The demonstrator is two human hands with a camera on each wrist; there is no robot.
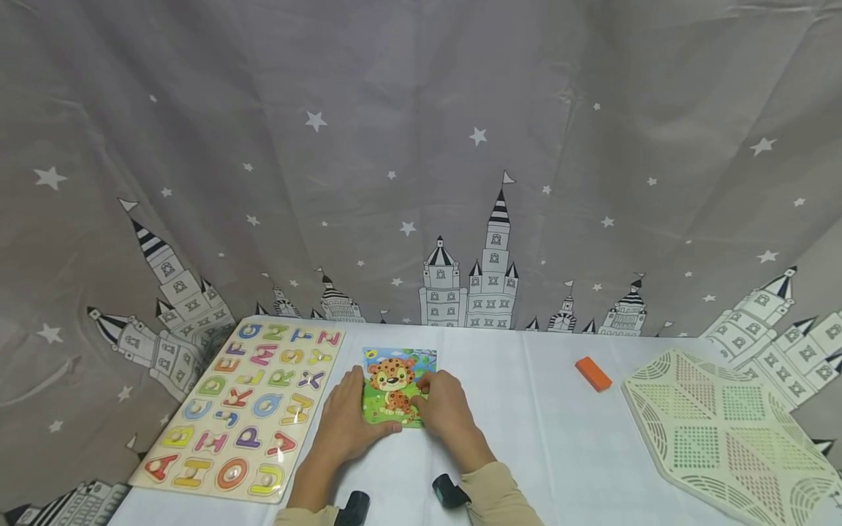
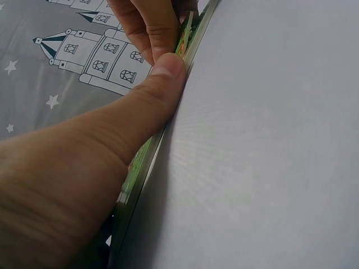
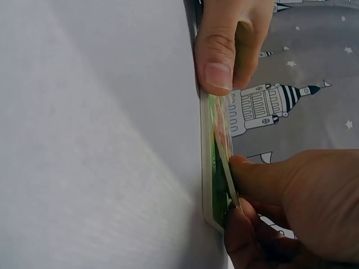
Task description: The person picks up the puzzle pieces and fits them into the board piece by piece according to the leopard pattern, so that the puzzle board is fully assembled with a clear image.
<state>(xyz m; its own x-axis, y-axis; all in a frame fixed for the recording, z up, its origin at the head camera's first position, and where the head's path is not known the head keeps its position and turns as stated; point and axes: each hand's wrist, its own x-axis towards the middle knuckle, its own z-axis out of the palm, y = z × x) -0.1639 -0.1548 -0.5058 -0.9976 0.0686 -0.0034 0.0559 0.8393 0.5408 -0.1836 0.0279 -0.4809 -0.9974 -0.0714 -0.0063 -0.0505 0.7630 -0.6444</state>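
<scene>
A small square jigsaw puzzle [image 1: 392, 380] with a cartoon leopard cub lies on the white-covered table. My left hand [image 1: 349, 418] rests along its left side, its thumb [image 2: 162, 78] pressing on the near edge. At the right side of the picture, my right hand [image 1: 449, 410] pinches a thin puzzle piece [image 3: 225, 171] between thumb and fingers. In the right wrist view, that piece tilts up from the tray [image 3: 206, 168], its inner end low against the picture. My fingers hide part of the puzzle's right side.
A wooden alphabet board [image 1: 217, 409] with knobbed letters lies to the left. An orange block [image 1: 593, 374] sits to the right, beside a pale green perforated board [image 1: 730, 438]. Behind the table hangs a grey curtain [image 1: 395, 146] with castles and stars.
</scene>
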